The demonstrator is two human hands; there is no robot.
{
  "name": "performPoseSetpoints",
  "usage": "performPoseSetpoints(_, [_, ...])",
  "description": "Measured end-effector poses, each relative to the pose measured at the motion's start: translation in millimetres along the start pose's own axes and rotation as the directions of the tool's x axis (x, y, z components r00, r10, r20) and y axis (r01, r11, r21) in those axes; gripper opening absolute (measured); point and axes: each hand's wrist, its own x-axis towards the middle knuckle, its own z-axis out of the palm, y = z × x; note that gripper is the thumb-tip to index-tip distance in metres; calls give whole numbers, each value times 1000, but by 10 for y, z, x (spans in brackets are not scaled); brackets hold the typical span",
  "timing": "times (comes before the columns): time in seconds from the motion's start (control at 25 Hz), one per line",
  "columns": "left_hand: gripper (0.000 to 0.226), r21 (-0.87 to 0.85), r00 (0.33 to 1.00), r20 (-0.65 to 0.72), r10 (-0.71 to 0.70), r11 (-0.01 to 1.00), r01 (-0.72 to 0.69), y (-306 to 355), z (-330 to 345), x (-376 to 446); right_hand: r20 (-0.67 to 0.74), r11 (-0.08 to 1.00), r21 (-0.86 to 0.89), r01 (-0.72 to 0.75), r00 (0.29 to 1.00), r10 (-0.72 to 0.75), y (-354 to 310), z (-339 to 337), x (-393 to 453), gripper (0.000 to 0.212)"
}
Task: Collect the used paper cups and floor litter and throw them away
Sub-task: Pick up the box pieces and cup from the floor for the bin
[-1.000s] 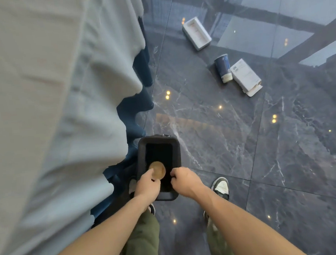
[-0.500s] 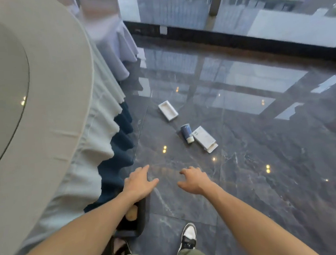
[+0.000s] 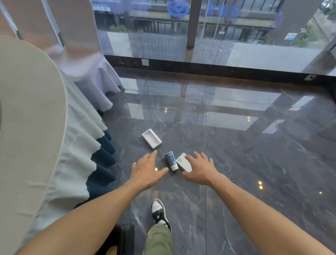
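Both hands spread, holding nothing. Blue paper cup lies on its side on floor, long axis running away from person, between left hand and right hand. Right hand overlaps white box in view; open white tray beyond. Bin behind left arm.

Two hands; one paper cup; two white boxes; one bin, possibly holding another cup.
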Motion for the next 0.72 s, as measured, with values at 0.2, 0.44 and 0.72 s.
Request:
performPoseSetpoints(0.2, [106, 66, 998, 52, 20, 998, -24, 79, 28, 1002, 12, 998, -6, -55, 998, 55, 209, -370, 868, 85])
performPoseSetpoints(0.44, [110, 116, 992, 125, -16, 993, 1, -36, 106, 2189, -86, 990, 70, -121, 988, 127, 370, -520, 2082, 107])
performPoseSetpoints(0.72, [107, -137, 947, 239, -215, 958, 252, -159, 606, 2988, 7, 969, 125, -214, 977, 215, 798, -136, 3020, 115])
